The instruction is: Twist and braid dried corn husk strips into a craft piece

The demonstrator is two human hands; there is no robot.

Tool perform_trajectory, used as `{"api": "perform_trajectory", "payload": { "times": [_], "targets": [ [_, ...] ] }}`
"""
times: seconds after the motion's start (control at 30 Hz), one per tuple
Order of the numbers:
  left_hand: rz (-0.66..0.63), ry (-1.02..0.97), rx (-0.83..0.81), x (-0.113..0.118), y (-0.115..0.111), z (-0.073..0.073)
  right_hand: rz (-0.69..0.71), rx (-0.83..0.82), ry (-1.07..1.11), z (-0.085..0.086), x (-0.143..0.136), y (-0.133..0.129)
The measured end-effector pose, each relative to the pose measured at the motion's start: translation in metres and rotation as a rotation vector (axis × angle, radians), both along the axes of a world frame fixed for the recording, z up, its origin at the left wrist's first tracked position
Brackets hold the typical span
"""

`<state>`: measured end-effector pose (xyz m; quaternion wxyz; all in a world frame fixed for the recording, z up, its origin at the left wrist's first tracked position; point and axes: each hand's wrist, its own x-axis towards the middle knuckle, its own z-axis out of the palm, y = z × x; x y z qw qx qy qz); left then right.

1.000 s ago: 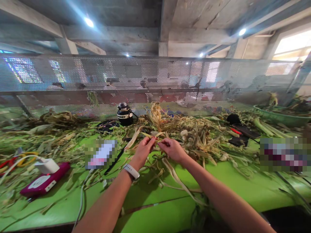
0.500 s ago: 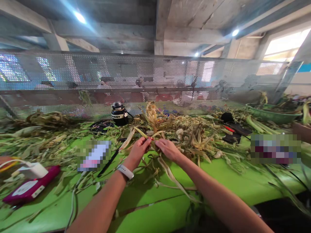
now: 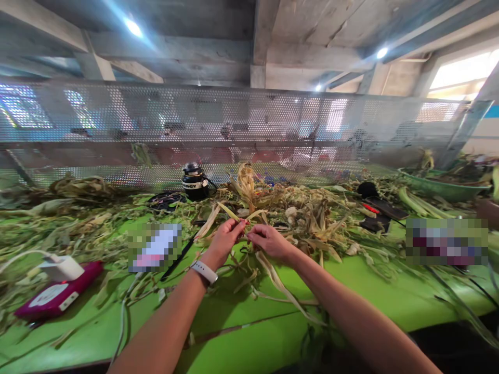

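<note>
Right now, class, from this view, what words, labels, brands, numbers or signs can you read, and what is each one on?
"RGY": white band on the black bottle; the start of the word is unclear.
Too blurred to read: markings on the white oval label of the magenta block.
Pixelated, unreadable: the left patch and right patch.
I can make out no other text.

A black jar (image 3: 194,185) is standing before a perforated screen (image 3: 218,117). A white charger (image 3: 65,268) is sitting on a magenta power strip (image 3: 80,291).
</note>
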<state>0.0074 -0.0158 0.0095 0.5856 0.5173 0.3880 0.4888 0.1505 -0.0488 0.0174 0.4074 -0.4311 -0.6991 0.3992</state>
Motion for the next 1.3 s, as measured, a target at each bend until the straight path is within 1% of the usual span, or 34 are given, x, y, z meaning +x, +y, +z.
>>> {"api": "perform_trajectory", "payload": {
  "times": [0.1,0.27,0.37,0.43,0.47,0.53,0.57,0.6,0.63,0.67,0.7,0.73,0.77,0.83,0.9,1.0,1.07,1.17,1.23,1.3],
  "targets": [
    [-0.045,-0.033,0.019,-0.001,0.0,0.0,0.025,0.016,-0.015,0.001,0.0,-0.002],
    [-0.01,-0.021,0.041,0.0,0.001,-0.001,0.031,0.049,-0.087,-0.001,0.0,-0.002],
    [-0.035,0.027,0.062,-0.002,0.001,0.0,0.022,0.102,-0.191,0.005,0.001,-0.007],
    [-0.095,0.09,0.073,-0.005,-0.001,0.004,-0.063,0.228,-0.281,0.013,0.005,-0.011],
    [-0.141,0.128,0.078,-0.006,-0.003,0.006,-0.149,0.318,-0.306,0.018,0.008,-0.013],
    [-0.255,0.215,0.084,-0.007,-0.008,0.01,-0.371,0.488,-0.287,0.026,0.014,-0.013],
    [-0.326,0.249,0.091,-0.006,-0.011,0.012,-0.453,0.523,-0.259,0.028,0.017,-0.012],
    [-0.404,0.278,0.097,-0.005,-0.015,0.013,-0.488,0.509,-0.235,0.029,0.019,-0.01],
    [-0.462,0.292,0.102,-0.003,-0.018,0.014,-0.464,0.446,-0.216,0.028,0.021,-0.007],
    [-0.502,0.3,0.104,-0.001,-0.02,0.013,-0.388,0.349,-0.197,0.025,0.021,-0.004],
    [-0.532,0.304,0.107,0.001,-0.022,0.013,-0.281,0.236,-0.165,0.021,0.02,-0.001],
    [-0.549,0.304,0.11,0.002,-0.022,0.011,-0.181,0.131,-0.118,0.017,0.018,0.002],
    [-0.556,0.304,0.113,0.003,-0.022,0.01,-0.125,0.054,-0.051,0.012,0.016,0.004],
    [-0.552,0.305,0.125,0.004,-0.021,0.006,-0.121,-0.016,0.094,0.005,0.01,0.006],
    [-0.537,0.311,0.137,0.004,-0.019,0.005,-0.168,-0.021,0.212,0.003,0.007,0.006],
    [-0.556,0.328,0.147,0.002,-0.019,0.005,-0.232,0.009,0.301,0.003,0.005,0.004],
    [-0.581,0.339,0.144,0.001,-0.021,0.007,-0.287,0.029,0.309,0.003,0.005,0.003],
    [-0.585,0.356,0.139,0.002,-0.023,0.008,-0.346,0.034,0.292,-0.001,0.005,0.005],
    [-0.576,0.372,0.133,0.003,-0.023,0.008,-0.347,0.036,0.286,-0.004,0.006,0.008],
    [-0.55,0.366,0.126,0.004,-0.021,0.007,-0.307,0.022,0.261,-0.005,0.009,0.011]
  ]
}}
